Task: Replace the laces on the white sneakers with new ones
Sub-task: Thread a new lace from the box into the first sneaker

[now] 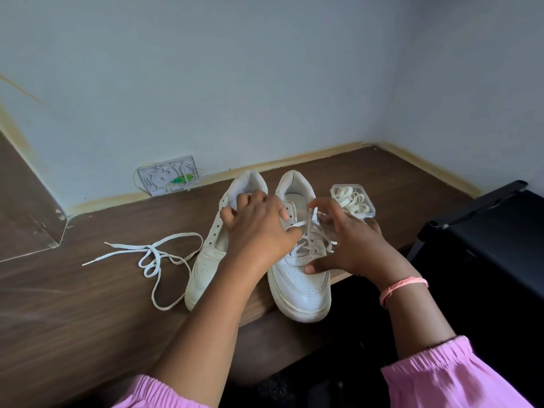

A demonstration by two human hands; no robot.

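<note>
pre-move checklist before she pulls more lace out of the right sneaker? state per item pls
1. Left sneaker unlaced, eyelets bare: ok.
2. Removed lace lies on the table, apart from the hands: ok.
3. Right sneaker lace loosened at the top: ok.
4. Right hand pinching that lace: ok.
5. Left hand grip on the lace: cannot tell.
6. New laces in the clear box, within reach: ok.
7. Right sneaker fully on the table: not ok, toe overhangs the edge.

One head-worn wide-angle view looks forward and down, close over the brown tabletop [88, 290], facing the wall corner [379, 144] behind it; forearms enter from the bottom edge.
</note>
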